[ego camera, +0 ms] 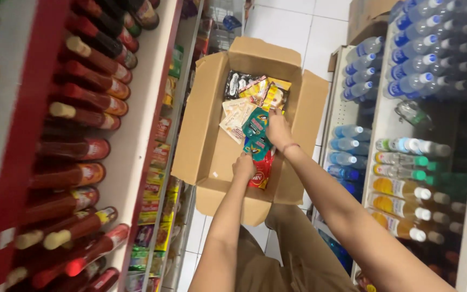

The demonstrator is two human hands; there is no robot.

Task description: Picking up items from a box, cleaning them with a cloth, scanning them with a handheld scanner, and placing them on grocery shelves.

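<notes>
- Down in the aisle, an open cardboard box [201, 135] sits on the white tiled floor [293, 27] between two shelf units, its flaps folded outward.
- Both of the person's hands reach into the box from the near side.
- Left hand [244, 166] is curled closed on the lower part of a strip of small sachets [257, 141], near where a red packet [260, 174] hangs at the strip's bottom end.
- Right hand [278, 131] is clenched on the upper part of the same strip, beside the green and blue sachets; a thin band shows at its wrist.
- So the strip is held between the two hands, just above the box's inside, running from the right hand down to the left.
- Further back in the box lie loose snack packets [255, 92]: a black one, yellow ones and pale cream ones, heaped against the far wall.
- Near half of the box floor is bare cardboard.
- On the left, a red-edged shelf carries rows of dark sauce bottles [90, 100] lying with their caps toward the aisle; lower shelves below hold small coloured packets [155, 194].
- On the right, white shelves hold clear water bottles with blue caps [406, 65], and below them green-capped and orange drink bottles [401, 189].
- Part of the person's brown trousers shows at the bottom edge.
</notes>
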